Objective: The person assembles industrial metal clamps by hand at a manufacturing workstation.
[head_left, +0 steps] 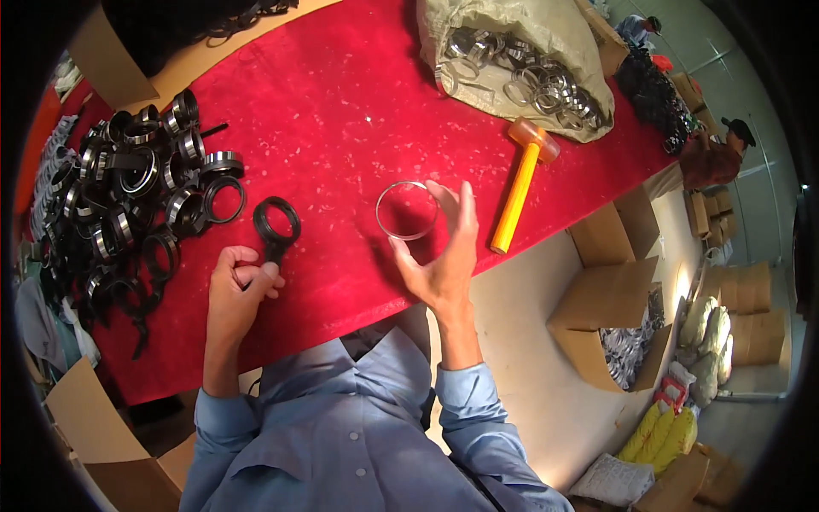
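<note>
A black ring with a short stem [274,252] is held by the left hand [237,290], its stem pinched between thumb and fingers, above the near left part of the red cloth-covered table [324,111]. A thin silver metal ring [377,210] is gripped at its rim by the right hand [448,260], thumb and fingers spread around it, near the table's middle. A yellow-handled mallet with an amber head [517,198] is placed to the right; black-and-silver rings [119,188] are heaped at left.
</note>
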The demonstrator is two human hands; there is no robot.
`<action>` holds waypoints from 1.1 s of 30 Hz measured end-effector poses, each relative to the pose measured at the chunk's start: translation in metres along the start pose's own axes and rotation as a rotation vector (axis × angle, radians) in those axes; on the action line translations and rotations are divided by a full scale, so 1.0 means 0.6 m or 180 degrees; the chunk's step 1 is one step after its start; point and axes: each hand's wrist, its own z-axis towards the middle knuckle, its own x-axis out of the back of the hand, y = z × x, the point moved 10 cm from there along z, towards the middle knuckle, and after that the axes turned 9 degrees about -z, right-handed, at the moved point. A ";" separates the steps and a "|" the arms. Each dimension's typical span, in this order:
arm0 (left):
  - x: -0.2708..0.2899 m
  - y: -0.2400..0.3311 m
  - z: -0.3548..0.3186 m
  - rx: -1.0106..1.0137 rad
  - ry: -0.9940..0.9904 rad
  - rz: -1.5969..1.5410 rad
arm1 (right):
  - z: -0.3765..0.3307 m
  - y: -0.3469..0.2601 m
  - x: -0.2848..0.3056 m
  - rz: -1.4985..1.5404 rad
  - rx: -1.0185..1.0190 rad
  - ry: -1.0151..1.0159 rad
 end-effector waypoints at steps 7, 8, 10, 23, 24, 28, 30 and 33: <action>-0.014 -0.012 0.017 0.0568 -0.0194 -0.0235 | 0.035 -0.079 0.040 -0.0039 0.1042 0.0040; -0.019 -0.012 0.017 0.0543 -0.0335 -0.0319 | 0.037 -0.083 0.042 0.0036 0.1080 0.0053; -0.031 -0.008 0.011 0.0480 -0.0413 -0.0396 | 0.040 -0.089 0.046 0.0107 0.1143 0.0085; -0.125 0.016 -0.024 0.0552 -0.1181 -0.0864 | 0.065 -0.054 0.047 0.1227 0.0047 0.0050; -0.126 0.020 -0.023 0.0550 -0.1189 -0.0874 | 0.067 -0.056 0.049 0.1216 0.0052 0.0048; -0.121 0.017 -0.021 0.0645 -0.1262 -0.0882 | 0.068 -0.060 0.023 0.1117 -0.0071 -0.0382; -0.117 0.011 -0.020 0.0732 -0.1274 -0.0893 | 0.072 -0.064 0.010 0.0835 -0.0169 -0.0612; -0.116 0.008 -0.021 0.0796 -0.1224 -0.0760 | 0.080 -0.076 0.006 0.0570 -0.0065 -0.0605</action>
